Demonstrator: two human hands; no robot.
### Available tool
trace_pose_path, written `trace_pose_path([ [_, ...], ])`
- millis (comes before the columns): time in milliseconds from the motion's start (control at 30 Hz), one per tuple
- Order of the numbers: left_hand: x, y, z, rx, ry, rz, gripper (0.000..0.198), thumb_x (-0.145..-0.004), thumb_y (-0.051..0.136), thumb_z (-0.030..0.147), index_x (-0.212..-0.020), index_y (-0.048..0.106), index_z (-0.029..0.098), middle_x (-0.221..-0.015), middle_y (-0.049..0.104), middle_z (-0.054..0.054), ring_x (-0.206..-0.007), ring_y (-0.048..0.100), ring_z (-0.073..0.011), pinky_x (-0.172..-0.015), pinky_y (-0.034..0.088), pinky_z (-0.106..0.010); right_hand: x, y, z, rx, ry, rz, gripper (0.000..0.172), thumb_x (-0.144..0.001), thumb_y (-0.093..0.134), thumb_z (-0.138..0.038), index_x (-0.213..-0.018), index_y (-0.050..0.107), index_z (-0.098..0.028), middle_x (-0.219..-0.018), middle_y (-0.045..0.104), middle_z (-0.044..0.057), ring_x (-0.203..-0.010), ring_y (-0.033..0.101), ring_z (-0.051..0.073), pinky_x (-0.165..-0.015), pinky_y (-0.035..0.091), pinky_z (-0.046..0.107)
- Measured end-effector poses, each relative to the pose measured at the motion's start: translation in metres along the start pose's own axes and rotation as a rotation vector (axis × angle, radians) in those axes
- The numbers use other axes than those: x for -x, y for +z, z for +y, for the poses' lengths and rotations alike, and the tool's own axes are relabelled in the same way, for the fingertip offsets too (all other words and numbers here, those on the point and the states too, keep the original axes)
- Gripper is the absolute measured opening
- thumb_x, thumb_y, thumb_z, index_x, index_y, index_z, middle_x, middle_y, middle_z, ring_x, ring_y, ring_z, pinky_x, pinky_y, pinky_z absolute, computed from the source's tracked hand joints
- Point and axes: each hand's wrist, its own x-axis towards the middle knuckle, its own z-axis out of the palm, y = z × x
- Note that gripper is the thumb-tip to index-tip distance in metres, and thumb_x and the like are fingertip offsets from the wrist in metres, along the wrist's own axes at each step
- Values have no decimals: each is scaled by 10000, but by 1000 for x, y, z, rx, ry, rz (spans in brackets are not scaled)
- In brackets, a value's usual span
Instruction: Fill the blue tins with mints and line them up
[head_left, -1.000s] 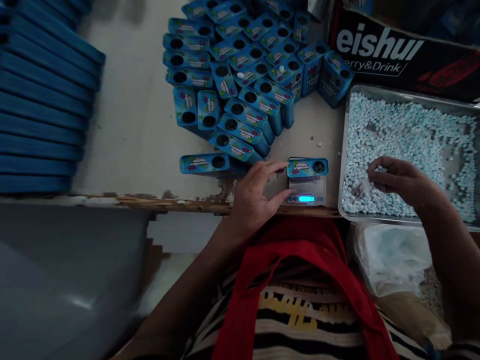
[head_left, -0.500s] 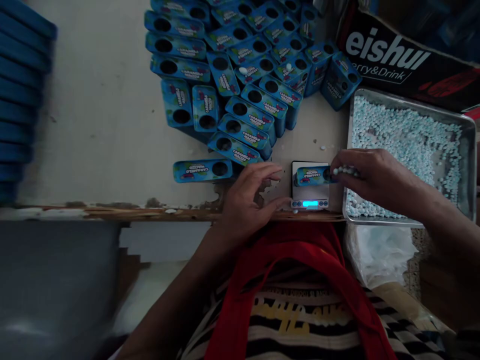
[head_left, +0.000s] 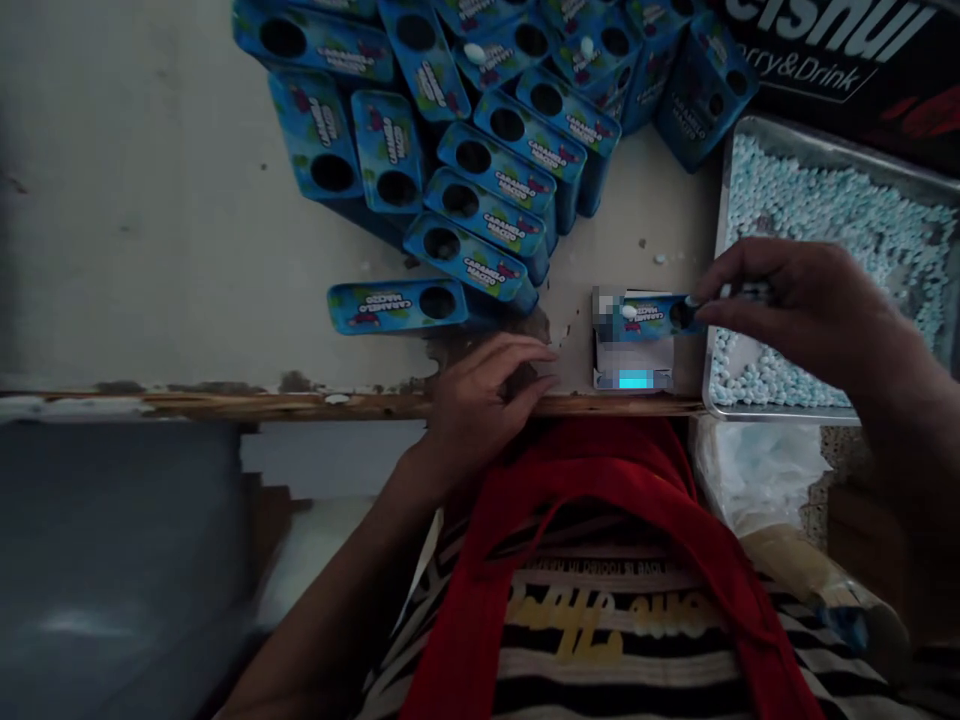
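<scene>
A blue tin [head_left: 649, 317] labelled "Caramelo Macizo" stands on a small digital scale [head_left: 637, 358] with a lit display. My right hand [head_left: 787, 290] is at the tin's round hole, thumb and finger pinched there, with small white candies partly visible in its closed fingers. One white candy [head_left: 628, 312] lies on top of the tin. My left hand [head_left: 491, 390] rests at the table's front edge, left of the scale, its fingers loosely bent and apart with nothing in them. Part of the scale is blurred.
Several similar blue tins [head_left: 487, 212] with round holes crowd the table's back, and another tin [head_left: 390, 306] lies near my left hand. A metal tray [head_left: 714, 300] of pale blue and white candies is on the right. Behind it is a black box [head_left: 885, 110].
The view has shifted closer to the table. A white candy now shows on top of the tin on the scale. My right hand stays at the tin's hole; my left hand has barely moved.
</scene>
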Motion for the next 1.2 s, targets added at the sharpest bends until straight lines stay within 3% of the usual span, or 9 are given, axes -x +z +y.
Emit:
trace_pose_path([
  [200,4,1,-6,-40,47,-53,115,-1087,734,335,-1090,826,267,-1153,853,-60,-1074,822,-262,-995,683,-422,6,-4,33,-656,261,138,260,-804,1001,-277,-848,761,-188,-673,588,-38,-588,422,78,-543,261,263],
  [400,6,-8,-7,-149,186,8,120,-1075,771,365,-1013,834,284,-1114,868,-48,-1027,825,-269,-943,684,-444,15,-3,54,-862,270,162,421,-654,1104,-289,-813,724,-197,-726,636,-51,-596,371,45,-499,272,194],
  [500,17,-15,2,-155,250,-20,100,-1062,812,367,-1009,842,288,-1075,875,-36,-970,827,-249,-910,691,-420,31,4,44,-912,315,228,247,-844,952,-149,-821,709,-191,-729,659,-40,-583,398,41,-495,330,159],
  [600,38,-10,9,-80,340,-126,91,-1084,803,335,-1088,852,258,-1054,882,-34,-973,842,-221,-930,700,-365,54,12,31,-979,409,310,276,-1086,621,-15,-857,679,-158,-721,655,-34,-563,449,19,-516,350,113],
  [700,60,14,5,38,336,-281,193,-1149,669,284,-1187,852,236,-1165,884,-71,-1085,856,-222,-1002,708,-354,80,19,30,-1038,454,365,351,-1161,513,-19,-869,648,-160,-718,620,-47,-543,441,7,-500,311,98],
  [900,65,82,-15,32,113,-605,399,-1181,505,326,-1369,832,197,-1532,776,-140,-1427,754,-295,-1264,610,-506,125,30,61,-1144,376,335,229,-1050,744,-49,-866,663,-160,-790,606,-25,-564,433,20,-460,352,97],
  [967,61,94,-17,-14,115,-748,400,-1172,511,330,-1356,843,202,-1516,788,-121,-1423,754,-291,-1273,598,-484,135,34,72,-1156,357,297,219,-976,856,-80,-882,677,-165,-815,596,-28,-587,431,26,-466,364,99],
  [1100,67,96,-17,-38,199,-934,268,-1092,641,254,-1107,908,271,-1228,890,-57,-1224,828,-258,-1176,639,-388,148,40,92,-1164,332,274,245,-893,942,-149,-904,700,-187,-847,608,-21,-620,436,49,-462,356,144],
  [1200,75,87,-14,-67,225,-975,287,-1077,643,198,-1146,910,279,-1286,880,-66,-1268,818,-264,-1215,613,-403,152,42,105,-1104,335,298,269,-886,965,-242,-907,697,-231,-889,656,-6,-648,475,87,-470,355,204],
])
